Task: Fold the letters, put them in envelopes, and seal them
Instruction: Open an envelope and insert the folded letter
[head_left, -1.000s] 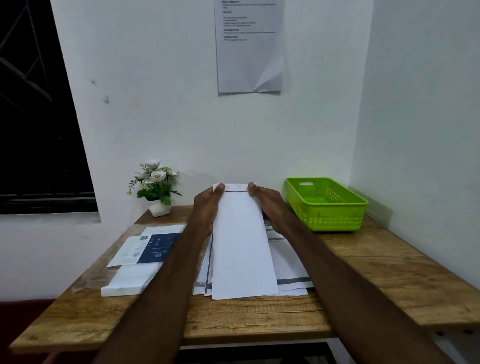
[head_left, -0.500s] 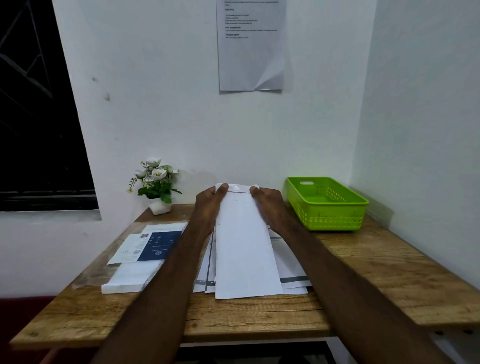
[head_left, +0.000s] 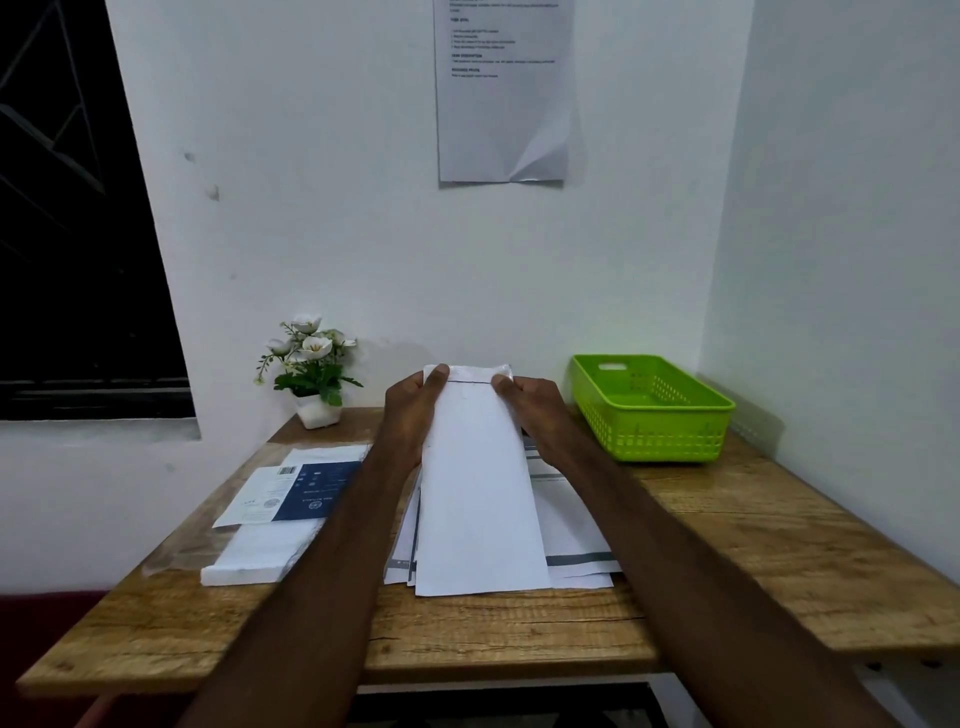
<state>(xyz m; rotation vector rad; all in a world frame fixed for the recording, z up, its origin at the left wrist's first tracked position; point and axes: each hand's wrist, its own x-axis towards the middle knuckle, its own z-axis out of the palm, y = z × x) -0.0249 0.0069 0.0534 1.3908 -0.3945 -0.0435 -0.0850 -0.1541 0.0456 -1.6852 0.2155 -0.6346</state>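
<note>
Pinching the far flap end of a long white envelope with left hand and right hand, thumbs on top, over the letters. Looks mid-seal on this one; green basket empty, so plenty left.

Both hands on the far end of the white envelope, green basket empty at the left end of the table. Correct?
Not quite: the head view shows the green basket at the right end of the table, not the left. The rest holds: left hand and right hand pinch the white envelope's far end, basket empty.
</note>
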